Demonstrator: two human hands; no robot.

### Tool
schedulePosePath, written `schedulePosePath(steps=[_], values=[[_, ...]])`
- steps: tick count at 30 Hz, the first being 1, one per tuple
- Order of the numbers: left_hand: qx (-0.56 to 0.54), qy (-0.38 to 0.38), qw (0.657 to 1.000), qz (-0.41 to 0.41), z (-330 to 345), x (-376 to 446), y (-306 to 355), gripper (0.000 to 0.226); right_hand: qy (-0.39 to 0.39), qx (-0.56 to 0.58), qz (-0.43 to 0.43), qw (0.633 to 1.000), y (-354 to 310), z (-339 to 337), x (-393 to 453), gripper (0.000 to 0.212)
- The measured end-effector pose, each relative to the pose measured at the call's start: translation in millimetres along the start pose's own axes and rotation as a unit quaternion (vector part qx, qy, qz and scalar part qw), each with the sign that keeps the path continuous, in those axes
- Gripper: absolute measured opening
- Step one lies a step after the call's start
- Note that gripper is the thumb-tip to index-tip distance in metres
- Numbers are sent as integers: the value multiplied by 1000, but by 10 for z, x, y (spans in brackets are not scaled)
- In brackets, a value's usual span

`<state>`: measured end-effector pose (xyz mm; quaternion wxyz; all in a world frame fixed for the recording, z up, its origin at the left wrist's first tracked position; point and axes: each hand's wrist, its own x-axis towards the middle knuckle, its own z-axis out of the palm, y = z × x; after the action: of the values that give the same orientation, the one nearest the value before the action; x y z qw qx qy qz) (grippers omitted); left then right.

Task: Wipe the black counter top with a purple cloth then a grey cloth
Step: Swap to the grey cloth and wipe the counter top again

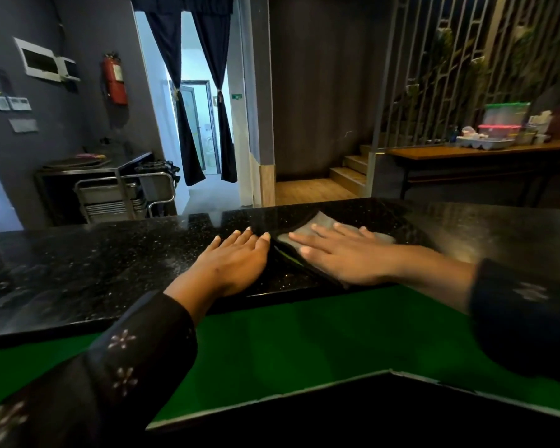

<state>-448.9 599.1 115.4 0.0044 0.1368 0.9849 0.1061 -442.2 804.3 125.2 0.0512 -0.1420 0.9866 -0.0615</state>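
Grey-cloth stage, judging by what lies under the right hand (pixel 346 257): a flat, folded grey fabric cloth (pixel 324 228) pressed to the glossy black speckled stone surface (pixel 110 253) near its front edge. Right hand released and flat, fingers straight and spread over the cloth, palm bearing down, nothing gripped. Left hand (pixel 236 257) likewise released, fingers straight and together, resting palm-down on the bare stone just beside the cloth, fingertips almost at the cloth's dark near edge. No purple cloth anywhere in view.

To do this step well, probably: keep the palm weight even across the cloth so the whole pad stays in contact, not only the fingertips. Sweep in long overlapping passes parallel to the front edge, working toward the unwiped stretches far left and far right. Use the left hand only as a brace, lifted clear before the cloth comes across. Watch the folded corner under the palm; bunching there would likely leave streaks on so reflective a finish. Refold to a fresh face once damp.
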Motion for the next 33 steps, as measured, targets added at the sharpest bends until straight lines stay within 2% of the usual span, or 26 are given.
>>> schedulePosePath(steps=[2,5,11,15,16,19,22,25,29,31,33], values=[[-24,2,1000,1,8,7,-9,55,1,6,12,1000,156,-3,-243,49],[-48,5,999,-4,34,26,16,57,-13,7,61,998,278,-61,-183,50],[-60,22,998,-9,-17,53,36,56,17,22,169,985,-149,-123,485,58],[-162,114,980,22,-131,-156,10,58,12,20,149,989,-469,-90,288,58],[-150,123,981,21,-179,-202,-77,57,5,17,129,991,-491,-52,191,58],[-29,71,997,-26,-358,-324,-570,65,-11,3,79,997,-421,25,-18,57],[25,51,994,-98,-444,-469,-1147,71,-26,-2,81,996,-330,-24,47,56],[43,26,988,-144,-383,-591,-1425,77,-22,10,131,991,-366,-87,373,59],[44,31,988,-146,-342,-571,-1465,79,15,10,185,983,-639,-115,875,63],[41,31,988,-142,-367,-563,-1466,79,17,12,172,985,-885,-90,1028,65],[37,27,989,-138,-375,-581,-1482,79,0,19,115,993,-1152,-27,1062,65]])
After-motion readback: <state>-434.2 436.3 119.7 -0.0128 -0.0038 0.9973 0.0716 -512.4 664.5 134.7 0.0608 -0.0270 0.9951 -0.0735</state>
